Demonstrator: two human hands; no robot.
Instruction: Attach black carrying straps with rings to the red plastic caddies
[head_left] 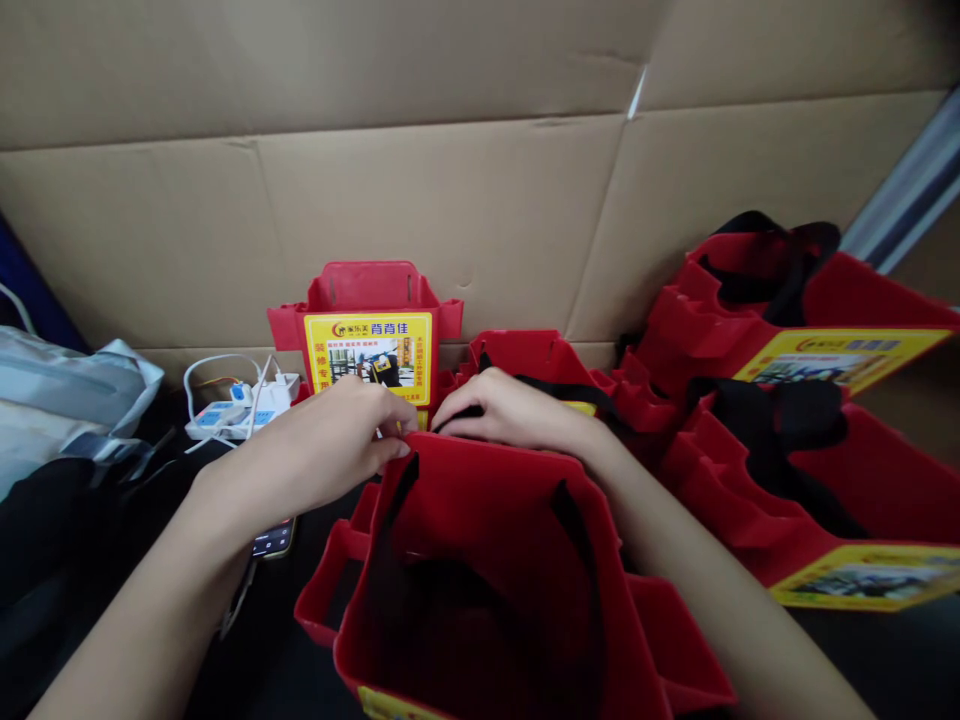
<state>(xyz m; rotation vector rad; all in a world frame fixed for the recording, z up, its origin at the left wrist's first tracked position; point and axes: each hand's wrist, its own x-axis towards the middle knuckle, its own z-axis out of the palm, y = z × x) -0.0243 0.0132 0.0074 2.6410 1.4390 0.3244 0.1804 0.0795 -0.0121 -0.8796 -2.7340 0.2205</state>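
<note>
1. Workpiece position: the red holder (495, 465) is placed in the foreground, directly before the person, with its mouth turned up toward the camera. A small side pocket is carried on each flank.
2. Strap position: the black strap (577, 530) is seen inside the holder, with one length at the left and one at the right of the far wall.
3. Left grip: the left hand (356, 425) is set at the far-left corner of the rim, thumb and forefinger drawn close together. Whether rim or strap is pinched cannot be told.
4. Right grip: the right hand (499, 408) is held behind the far wall with fingers curled. A dark strip is partly visible beneath them; whether it is grasped cannot be told.
5. Step in hand: strap work at the far-left corner is judged to be under way, since both hands are gathered there.
6. Next move: judged to call for the rim to be steadied and the strap to be drawn evenly, without twisting.
7. Surroundings: a labelled red holder (371, 285) is stood behind, near the cardboard wall (450, 200).
</note>
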